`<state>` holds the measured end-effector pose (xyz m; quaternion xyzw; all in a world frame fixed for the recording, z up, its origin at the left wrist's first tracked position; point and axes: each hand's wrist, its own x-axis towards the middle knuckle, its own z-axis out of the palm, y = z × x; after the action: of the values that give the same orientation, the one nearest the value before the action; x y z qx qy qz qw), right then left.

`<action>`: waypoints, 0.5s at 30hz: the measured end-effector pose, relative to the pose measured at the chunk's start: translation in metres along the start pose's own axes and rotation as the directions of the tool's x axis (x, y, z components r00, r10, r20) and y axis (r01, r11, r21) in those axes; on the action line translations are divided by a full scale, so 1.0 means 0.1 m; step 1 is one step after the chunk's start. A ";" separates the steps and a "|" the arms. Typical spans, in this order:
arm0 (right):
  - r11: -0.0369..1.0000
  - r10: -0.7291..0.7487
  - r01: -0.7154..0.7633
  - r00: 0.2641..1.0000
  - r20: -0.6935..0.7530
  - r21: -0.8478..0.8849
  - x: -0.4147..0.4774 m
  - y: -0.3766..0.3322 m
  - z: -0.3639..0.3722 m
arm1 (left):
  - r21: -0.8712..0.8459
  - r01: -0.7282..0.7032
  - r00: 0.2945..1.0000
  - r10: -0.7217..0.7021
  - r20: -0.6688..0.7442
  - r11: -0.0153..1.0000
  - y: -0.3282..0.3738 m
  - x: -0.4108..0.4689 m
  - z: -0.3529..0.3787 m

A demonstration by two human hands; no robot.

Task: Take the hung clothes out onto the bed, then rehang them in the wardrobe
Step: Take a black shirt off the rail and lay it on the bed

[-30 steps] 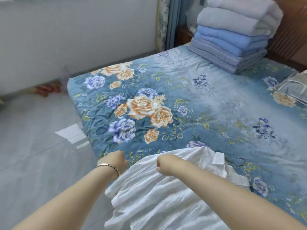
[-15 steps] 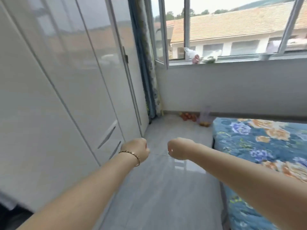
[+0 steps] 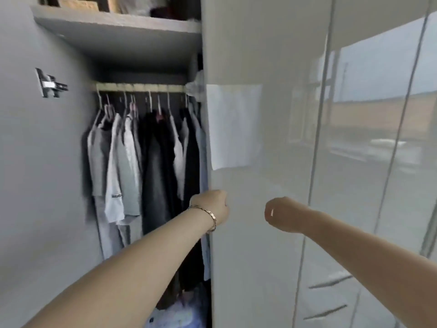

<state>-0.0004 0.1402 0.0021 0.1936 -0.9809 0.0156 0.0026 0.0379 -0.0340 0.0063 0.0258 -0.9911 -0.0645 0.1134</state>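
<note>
Head view into the open wardrobe (image 3: 47, 162). The clothes (image 3: 142, 157) hang on hangers from a horizontal rail (image 3: 139, 87) that runs from 9 to 3 o'clock. Each garment's long axis is vertical, with the hanger hook at 12 o'clock and the hem at 6. Pale grey and white shirts fill the left half of the row and dark garments the middle, with lighter ones at the right end against the door (image 3: 260, 233). A shelf (image 3: 118, 27) above the rail carries blurred items. A blurred blue-and-white bundle (image 3: 179, 311) lies on the wardrobe floor. A paper sheet (image 3: 234, 126) is stuck to the glossy door.

The left hand (image 3: 209, 205), with a bracelet (image 3: 210, 216) at the wrist, is a closed fist in front of the door's edge. Nothing is visible in it. The clothes lie near it, at its 10 o'clock. The right hand (image 3: 281, 214) is also fisted and holds nothing. It is in front of the door panel, and the clothes are well apart at its 9 to 10 o'clock.
</note>
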 end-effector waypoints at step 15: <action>0.874 -0.309 0.421 0.866 -0.393 0.241 2.08 -2.14 -1.00 | 0.093 0.387 0.897 -0.351 -0.267 0.918 -2.24 1.03 -1.04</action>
<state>-0.1121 -0.1334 0.1105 0.3702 -0.8941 0.2063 0.1447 -0.0301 -0.2748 0.0992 0.2294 -0.9484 -0.0098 0.2186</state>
